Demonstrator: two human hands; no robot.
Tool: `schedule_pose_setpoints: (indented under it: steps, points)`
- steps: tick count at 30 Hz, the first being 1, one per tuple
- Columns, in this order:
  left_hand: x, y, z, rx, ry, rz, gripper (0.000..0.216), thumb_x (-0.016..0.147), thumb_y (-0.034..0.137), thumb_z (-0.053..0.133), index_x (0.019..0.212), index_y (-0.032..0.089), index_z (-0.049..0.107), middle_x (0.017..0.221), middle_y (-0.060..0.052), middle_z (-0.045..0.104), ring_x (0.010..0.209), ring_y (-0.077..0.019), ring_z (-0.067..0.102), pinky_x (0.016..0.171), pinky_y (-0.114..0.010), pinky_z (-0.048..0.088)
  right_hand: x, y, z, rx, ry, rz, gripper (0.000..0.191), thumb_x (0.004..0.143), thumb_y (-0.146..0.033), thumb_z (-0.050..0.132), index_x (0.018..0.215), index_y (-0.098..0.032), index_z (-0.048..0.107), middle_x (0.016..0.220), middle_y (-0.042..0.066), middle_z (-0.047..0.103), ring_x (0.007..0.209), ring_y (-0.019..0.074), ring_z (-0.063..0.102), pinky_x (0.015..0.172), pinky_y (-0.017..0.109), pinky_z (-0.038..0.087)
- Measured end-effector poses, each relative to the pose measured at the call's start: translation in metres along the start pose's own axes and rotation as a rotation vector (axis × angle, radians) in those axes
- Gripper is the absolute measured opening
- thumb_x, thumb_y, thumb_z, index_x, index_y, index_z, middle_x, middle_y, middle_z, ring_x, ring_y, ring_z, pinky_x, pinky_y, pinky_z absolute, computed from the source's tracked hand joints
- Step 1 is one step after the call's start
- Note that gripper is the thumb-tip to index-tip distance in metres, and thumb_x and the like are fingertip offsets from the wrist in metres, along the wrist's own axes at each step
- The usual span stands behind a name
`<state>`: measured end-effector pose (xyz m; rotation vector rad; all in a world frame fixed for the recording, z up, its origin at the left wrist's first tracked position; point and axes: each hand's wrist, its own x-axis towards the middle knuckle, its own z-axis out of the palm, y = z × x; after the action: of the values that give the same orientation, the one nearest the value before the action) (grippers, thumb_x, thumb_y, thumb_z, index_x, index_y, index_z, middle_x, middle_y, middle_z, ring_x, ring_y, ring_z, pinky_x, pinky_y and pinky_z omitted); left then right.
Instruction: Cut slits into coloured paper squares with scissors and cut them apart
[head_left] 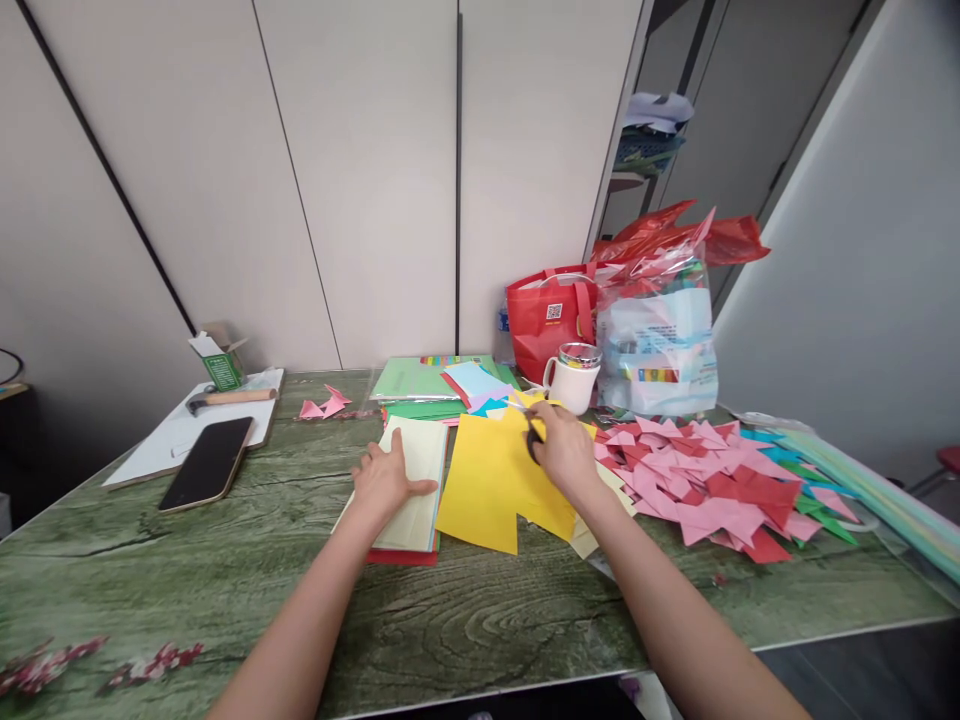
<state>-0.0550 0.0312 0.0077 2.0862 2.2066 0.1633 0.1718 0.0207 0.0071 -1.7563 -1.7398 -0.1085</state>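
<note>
My left hand (386, 480) lies flat with spread fingers on a stack of coloured paper (425, 455), whose top sheet is pale cream. My right hand (564, 450) is closed round the black handles of a pair of scissors (534, 440), over a yellow sheet of paper (480, 480). The blades point up and left, partly hidden by the hand. The yellow sheet lies between both hands and has a notch cut from its lower edge. Under my right forearm, pale yellow paper pieces (589, 535) show in part.
Folded pink and red paper pieces (697, 470) are heaped at right. Behind stand a white mug (574, 380), a red bag (544, 325) and a plastic pack (656, 340). Green paper packs (427, 378) lie mid-back. A phone (210, 462) and a hammer (232, 398) are at left.
</note>
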Motion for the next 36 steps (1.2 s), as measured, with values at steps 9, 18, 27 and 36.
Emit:
schedule_pose_setpoints:
  steps: [9,18,27,36]
  points:
    - [0.002,-0.002,0.004,0.013,-0.01,-0.02,0.096,0.055,0.053,0.059,0.132,0.014,0.017,0.115,-0.025,0.041,0.1,-0.0404,0.047,0.076,-0.042,0.035,-0.051,-0.054,0.024,0.097,-0.51,-0.596,0.045,0.058,-0.044,0.066,0.092,-0.02,0.05,0.086,0.006,0.058,0.076,0.0207,0.053,0.056,0.024,0.031]
    - [0.005,-0.005,0.004,0.011,0.046,-0.045,0.092,0.056,0.047,0.061,0.132,0.018,0.017,0.121,-0.023,0.036,0.104,-0.0392,0.042,0.076,-0.044,0.035,-0.037,-0.054,0.013,0.635,-0.422,-0.305,0.01,0.062,-0.012,0.053,0.065,-0.018,0.046,0.056,-0.005,0.049,0.05,0.0081,0.043,0.049,0.019,0.03]
    - [0.003,-0.003,-0.003,0.021,0.173,-0.017,0.095,0.052,0.044,0.065,0.131,0.02,0.019,0.117,-0.021,0.04,0.101,-0.0373,0.043,0.076,-0.043,0.032,0.005,-0.019,-0.044,1.049,0.724,0.023,0.018,0.065,-0.021,0.06,0.079,-0.018,0.048,0.073,-0.002,0.052,0.065,0.0092,0.051,0.06,0.022,0.04]
    - [0.006,-0.014,-0.011,-0.17,0.294,-0.006,0.079,0.063,0.025,0.059,0.131,0.013,0.021,0.09,-0.016,0.061,0.084,-0.0309,0.057,0.062,-0.032,0.037,-0.002,0.003,-0.043,0.086,0.281,-0.623,0.027,0.066,0.0,0.046,0.081,-0.02,0.056,0.07,0.001,0.057,0.068,0.0139,0.052,0.054,0.022,0.034]
